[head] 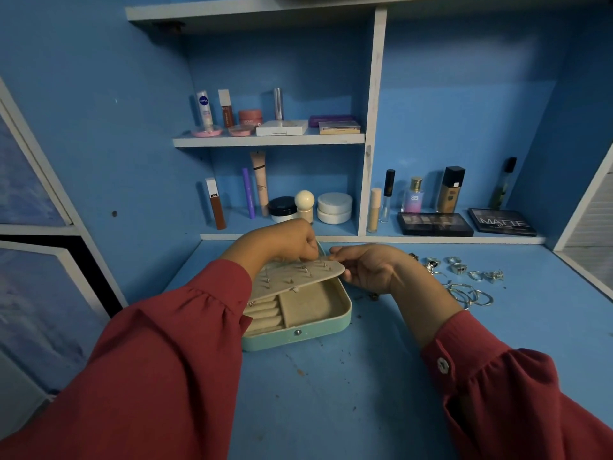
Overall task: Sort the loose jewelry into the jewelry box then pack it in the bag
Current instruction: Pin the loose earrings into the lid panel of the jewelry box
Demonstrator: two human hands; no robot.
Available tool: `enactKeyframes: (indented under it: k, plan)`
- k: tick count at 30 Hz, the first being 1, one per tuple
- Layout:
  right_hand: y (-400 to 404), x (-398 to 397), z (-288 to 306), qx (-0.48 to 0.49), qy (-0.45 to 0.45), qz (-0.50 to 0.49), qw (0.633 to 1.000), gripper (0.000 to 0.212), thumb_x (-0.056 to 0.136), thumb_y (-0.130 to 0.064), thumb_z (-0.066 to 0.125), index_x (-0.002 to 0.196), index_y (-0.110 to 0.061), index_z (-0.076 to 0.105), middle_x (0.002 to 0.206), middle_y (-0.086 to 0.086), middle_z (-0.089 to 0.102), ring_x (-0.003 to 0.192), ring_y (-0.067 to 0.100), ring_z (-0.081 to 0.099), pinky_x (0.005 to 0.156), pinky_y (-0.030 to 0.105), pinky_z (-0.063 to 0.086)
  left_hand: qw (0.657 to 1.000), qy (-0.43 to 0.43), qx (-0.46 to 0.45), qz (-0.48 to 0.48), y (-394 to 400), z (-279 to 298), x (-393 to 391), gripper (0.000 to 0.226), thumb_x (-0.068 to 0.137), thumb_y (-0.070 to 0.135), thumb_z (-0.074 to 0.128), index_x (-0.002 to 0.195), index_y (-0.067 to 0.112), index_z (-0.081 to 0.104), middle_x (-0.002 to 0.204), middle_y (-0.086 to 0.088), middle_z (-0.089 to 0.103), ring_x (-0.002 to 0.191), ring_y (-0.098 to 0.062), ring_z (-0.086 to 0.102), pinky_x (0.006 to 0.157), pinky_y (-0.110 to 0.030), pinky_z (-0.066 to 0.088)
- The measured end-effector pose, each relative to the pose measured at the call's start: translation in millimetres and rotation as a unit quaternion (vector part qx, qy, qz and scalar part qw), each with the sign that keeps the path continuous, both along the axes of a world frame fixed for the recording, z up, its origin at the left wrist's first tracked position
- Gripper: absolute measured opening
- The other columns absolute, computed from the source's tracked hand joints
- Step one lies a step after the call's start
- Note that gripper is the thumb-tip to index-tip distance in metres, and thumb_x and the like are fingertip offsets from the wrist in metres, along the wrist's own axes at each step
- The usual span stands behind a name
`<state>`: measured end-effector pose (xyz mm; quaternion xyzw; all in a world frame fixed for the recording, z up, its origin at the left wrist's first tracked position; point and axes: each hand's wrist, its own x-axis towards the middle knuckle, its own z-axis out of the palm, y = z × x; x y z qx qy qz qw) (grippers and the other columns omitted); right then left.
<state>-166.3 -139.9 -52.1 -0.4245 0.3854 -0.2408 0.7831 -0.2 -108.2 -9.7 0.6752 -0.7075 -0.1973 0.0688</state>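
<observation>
A mint-green jewelry box point(318, 328) lies open on the blue desk, showing beige ring rolls and a bare compartment. Above it, a beige earring panel point(298, 277) is tilted flat, with several stud posts sticking out of its back. My right hand point(368, 268) pinches the panel's right edge. My left hand point(288, 240) hovers at the panel's far edge with its fingers curled down onto it; whatever they pinch is too small to make out. Loose silver rings and hoops point(464, 280) lie on the desk to the right of my right hand.
Cosmetics stand on shelves behind the desk: bottles, tubes and jars point(298, 204) at the back, two dark eyeshadow palettes point(464, 224) at the right. The desk top point(331, 393) shows small dark specks. No bag is in view.
</observation>
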Motion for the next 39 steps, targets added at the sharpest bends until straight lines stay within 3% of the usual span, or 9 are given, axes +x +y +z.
enactKeyframes:
  k: [3,13,16,20,24,28,32,36,39]
  plan:
    - [0.3,0.6,-0.4,0.003,-0.008,-0.007,1.0,0.02,0.088,0.006,0.054,0.076,-0.009,0.055,0.067,0.007,0.061,0.053,0.012,0.057,0.044,0.013,0.045,1.0,-0.008,0.011,0.001,-0.9,2.2,-1.6,0.009,0.086,0.013,0.06,0.077,0.015,0.062,0.086,-0.005,0.064,0.079,-0.017,0.054,0.076,-0.033,0.046]
    - [-2.2,0.4,-3.2,-0.015,-0.022,-0.015,1.0,0.026,0.088,0.011,0.051,0.097,-0.013,0.055,0.074,0.01,0.066,0.066,0.017,0.055,0.043,0.016,0.046,0.999,-0.034,0.029,0.01,-3.7,5.1,-8.0,0.007,0.085,0.014,0.061,0.084,0.008,0.064,0.086,-0.009,0.06,0.079,-0.02,0.052,0.072,-0.033,0.043]
    - [-2.2,0.2,-1.2,-0.036,-0.021,0.008,0.999,0.023,0.09,0.008,0.05,0.094,-0.012,0.06,0.075,0.009,0.065,0.061,0.014,0.057,0.044,0.016,0.047,1.0,-0.018,0.019,0.009,-2.0,5.4,-6.9,0.008,0.086,0.009,0.06,0.088,0.007,0.068,0.096,-0.012,0.069,0.086,-0.021,0.06,0.079,-0.033,0.048]
    - [-3.6,-0.6,1.0,-0.048,-0.015,0.032,0.998,0.023,0.094,0.003,0.046,0.09,-0.004,0.067,0.075,0.008,0.068,0.06,0.011,0.063,0.049,0.017,0.051,0.998,0.062,0.016,-0.003,14.4,17.0,8.9,0.017,0.094,0.009,0.055,0.086,0.012,0.069,0.107,-0.006,0.071,0.09,-0.006,0.057,0.073,-0.012,0.04]
    - [-4.4,-2.8,0.1,-0.035,-0.025,0.035,0.998,0.027,0.093,0.008,0.042,0.092,0.0,0.068,0.081,0.013,0.07,0.065,0.014,0.067,0.054,0.018,0.055,0.981,0.188,0.006,0.052,37.2,18.8,48.1,0.021,0.098,0.016,0.05,0.105,0.018,0.069,0.102,0.0,0.073,0.084,-0.009,0.053,0.077,-0.025,0.041]
    - [-1.3,-0.9,-0.7,-0.061,-0.032,0.023,0.997,0.026,0.091,0.013,0.044,0.092,0.001,0.067,0.076,0.013,0.072,0.065,0.013,0.071,0.054,0.017,0.055,0.931,0.331,-0.079,0.134,58.9,-4.1,89.2,0.024,0.099,0.01,0.046,0.101,0.018,0.068,0.093,0.001,0.075,0.079,-0.011,0.053,0.066,-0.024,0.038]
    - [0.7,3.8,-1.4,-0.098,-0.015,0.01,0.995,0.021,0.091,0.009,0.049,0.096,0.001,0.068,0.079,0.011,0.074,0.067,0.01,0.07,0.053,0.016,0.054,0.885,0.419,-0.086,0.186,78.4,-30.1,103.2,0.021,0.094,0.0,0.051,0.1,0.009,0.069,0.086,-0.005,0.074,0.07,-0.013,0.052,0.057,-0.024,0.034]
    - [3.9,12.2,1.1,-0.126,-0.004,-0.025,0.992,0.018,0.092,0.004,0.053,0.103,0.004,0.067,0.078,0.011,0.073,0.056,0.007,0.063,0.047,0.015,0.048,0.834,0.505,-0.09,0.202,91.1,-46.2,107.1,0.027,0.084,-0.017,0.052,0.098,0.001,0.067,0.083,-0.01,0.071,0.07,-0.015,0.064,0.053,-0.018,0.048]
    - [4.9,17.4,2.2,-0.128,0.015,-0.057,0.99,0.019,0.092,0.003,0.054,0.106,0.007,0.066,0.084,0.016,0.071,0.053,0.009,0.059,0.044,0.015,0.046,0.834,0.517,-0.074,0.178,102.2,-50.7,112.1,0.029,0.074,-0.013,0.065,0.097,0.003,0.072,0.087,-0.008,0.074,0.078,-0.012,0.07,0.063,-0.017,0.053]
